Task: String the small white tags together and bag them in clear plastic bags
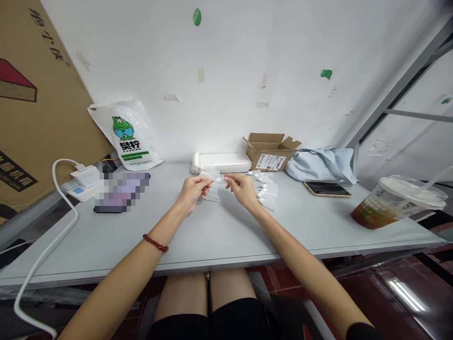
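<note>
Head view: two bare hands brought together over a grey table

Near the middle of the grey table (226,226), a small whitish piece (220,180) is seen in the gap between the two hands. The right hand (242,190) is bent inward, and the piece is held at its near end in a narrow pinch of thumb and forefinger. The left hand (194,192) is curled, with thumb and forefinger drawn close; whether anything is held there cannot be told. A red beaded bracelet (155,242) is worn on the left wrist. One clear piece (211,198) is placed just beside the left hand, and a fanned group of clear pieces (268,204) with white ends is spread to the right of the right hand.

Against the wall, a white stack (224,162) is set beside an open cardboard box (272,153), next to which a light-blue cloth bag (318,164) is slumped. A dark-screened phone (327,190) is laid in front of the bag; farther right, a lidded cup (392,203) is seen, partly filled with brownish liquid. At the left, a printed white bag (136,137) is propped up behind a pixelated object (123,192), beside which a white charger (86,176) is placed.
</note>
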The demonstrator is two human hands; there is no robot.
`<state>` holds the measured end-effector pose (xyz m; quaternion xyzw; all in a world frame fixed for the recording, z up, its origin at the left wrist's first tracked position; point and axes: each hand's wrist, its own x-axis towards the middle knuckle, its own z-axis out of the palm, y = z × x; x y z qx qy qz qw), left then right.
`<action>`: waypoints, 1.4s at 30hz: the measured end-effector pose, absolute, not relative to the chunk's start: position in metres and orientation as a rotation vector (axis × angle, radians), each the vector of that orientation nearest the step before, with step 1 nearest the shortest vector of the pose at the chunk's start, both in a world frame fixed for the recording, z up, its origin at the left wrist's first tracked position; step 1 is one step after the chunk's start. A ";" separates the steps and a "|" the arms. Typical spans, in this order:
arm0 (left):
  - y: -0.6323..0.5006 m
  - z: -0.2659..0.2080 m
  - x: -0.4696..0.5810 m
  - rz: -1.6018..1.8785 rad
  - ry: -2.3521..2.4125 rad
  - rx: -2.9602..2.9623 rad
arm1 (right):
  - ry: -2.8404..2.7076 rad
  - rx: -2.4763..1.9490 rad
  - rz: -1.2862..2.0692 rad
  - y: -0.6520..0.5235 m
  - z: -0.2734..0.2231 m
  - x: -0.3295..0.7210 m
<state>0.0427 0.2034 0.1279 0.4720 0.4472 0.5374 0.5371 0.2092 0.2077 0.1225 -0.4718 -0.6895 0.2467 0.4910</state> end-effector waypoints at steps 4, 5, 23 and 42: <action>0.201 0.130 0.045 1.287 1.071 1.124 | -1.671 -1.159 0.582 0.205 0.123 0.207; 0.201 0.130 0.045 1.291 1.077 1.122 | -1.670 -1.162 0.572 0.204 0.123 0.207; 0.203 0.126 0.044 1.245 1.110 1.159 | -1.686 -1.149 0.554 0.208 0.119 0.207; 0.255 0.107 0.015 1.588 1.162 0.909 | -1.882 -1.355 0.591 0.270 0.116 0.195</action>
